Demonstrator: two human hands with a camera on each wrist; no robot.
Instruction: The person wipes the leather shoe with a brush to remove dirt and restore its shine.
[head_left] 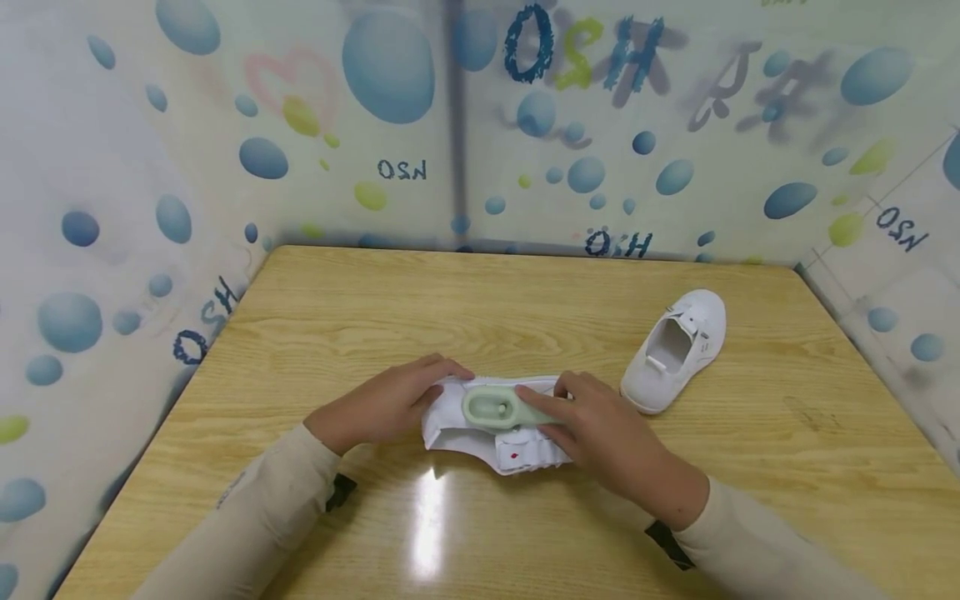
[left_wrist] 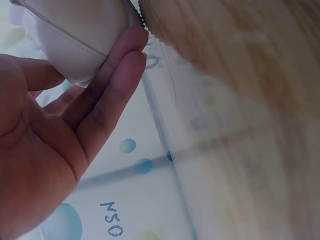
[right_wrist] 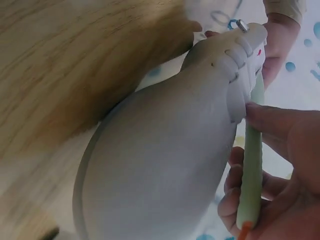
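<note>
A white lace-up shoe (head_left: pixel 450 414) lies on its side in the middle of the table, its opening facing the person. My left hand (head_left: pixel 393 402) grips it at the heel; in the left wrist view the fingers (left_wrist: pixel 107 107) lie along one side of the heel and the thumb on the other. My right hand (head_left: pixel 603 429) holds a pale green brush (head_left: pixel 491 408) by its handle, the oval head lying against the shoe's upper side. The right wrist view shows the fingers curled round the green handle (right_wrist: pixel 251 185), beside the shoe's toe (right_wrist: pixel 155 160). Any bristles are hidden.
A second white shoe (head_left: pixel 652 385) stands upright on the wooden table (head_left: pixel 360 308), to the right and farther back. Walls (head_left: pixel 480 133) with blue and green dots enclose the table at the back and both sides.
</note>
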